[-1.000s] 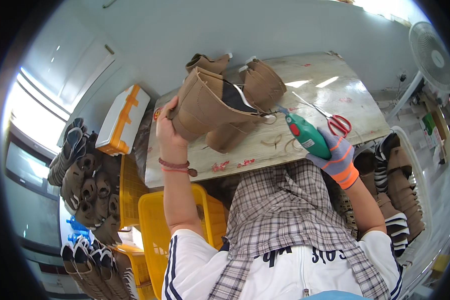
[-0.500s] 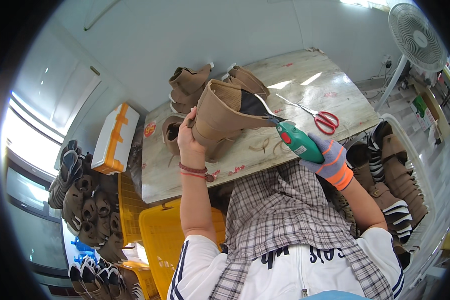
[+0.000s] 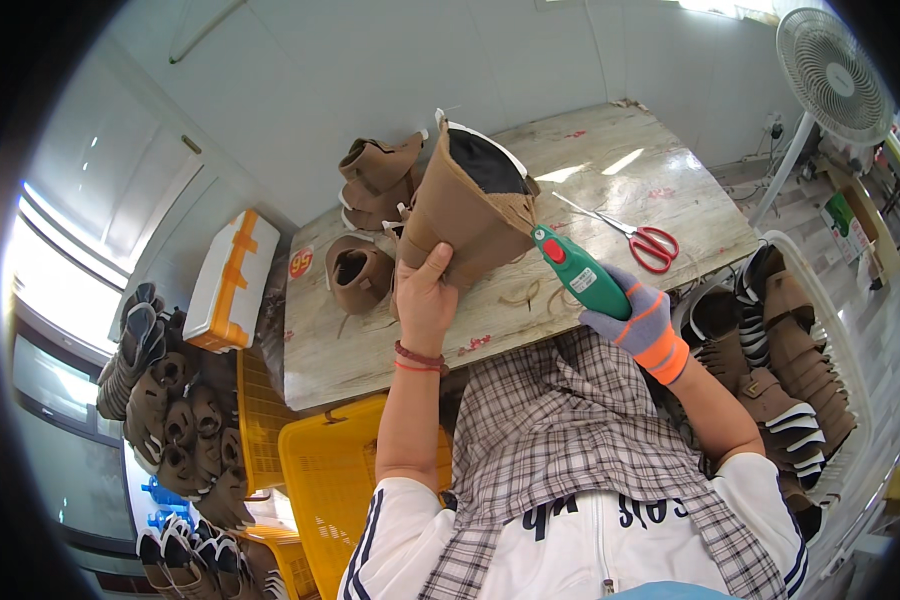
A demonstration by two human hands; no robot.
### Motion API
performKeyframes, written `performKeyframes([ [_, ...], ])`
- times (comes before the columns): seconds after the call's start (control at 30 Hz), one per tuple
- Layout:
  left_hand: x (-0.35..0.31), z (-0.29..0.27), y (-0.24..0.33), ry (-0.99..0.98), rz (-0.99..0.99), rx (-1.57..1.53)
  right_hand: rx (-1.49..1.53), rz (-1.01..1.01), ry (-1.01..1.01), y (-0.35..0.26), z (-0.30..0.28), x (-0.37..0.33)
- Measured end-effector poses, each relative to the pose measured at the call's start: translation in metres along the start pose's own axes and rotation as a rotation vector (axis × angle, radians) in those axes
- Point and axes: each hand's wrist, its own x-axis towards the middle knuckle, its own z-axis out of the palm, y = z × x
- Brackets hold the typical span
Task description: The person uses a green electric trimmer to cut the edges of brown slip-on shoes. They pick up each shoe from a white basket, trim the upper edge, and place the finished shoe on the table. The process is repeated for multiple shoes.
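Observation:
My bare left hand (image 3: 430,290) is closed around a brown shoe upper (image 3: 470,215), thumb on its outer side. The upper is raised above the table, its dark lining and a white edge strip turned up and away. In a grey and orange glove, my right hand (image 3: 635,322) grips a green handheld electric trimmer (image 3: 582,275) with a red button. The tool's tip is at the right edge of the upper, by its mesh border; whether it touches I cannot tell. Red-handled scissors (image 3: 653,248) lie on the table to the right, blades half apart.
More brown uppers (image 3: 375,165) stand on the marbled table (image 3: 705,225), with one upper (image 3: 360,275) left of my hand. Yellow crates (image 3: 315,440) and hanging uppers are at left. A white bin (image 3: 863,430) full of uppers stands right, below a fan (image 3: 835,75).
My left hand has turned the upper, bringing its opening upward and its lower edge toward the tool. The trimmer has shifted slightly left, from the white strip to the mesh edge.

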Motion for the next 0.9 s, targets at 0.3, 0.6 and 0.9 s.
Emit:
performKeyframes([
  [0.3, -0.010, -0.007, -0.031, 0.042, 0.093, 0.468, 0.067, 0.039, 0.081, -0.007, 0.005, 0.001],
  [0.6, -0.018, -0.011, -0.045, -0.274, 0.470, 1.291, 0.256, 0.196, 0.089, -0.015, -0.002, 0.007],
  [0.9, -0.043, -0.032, -0.052, -0.451, 0.553, 1.477, 0.380, 0.265, 0.062, -0.017, -0.007, 0.022],
])
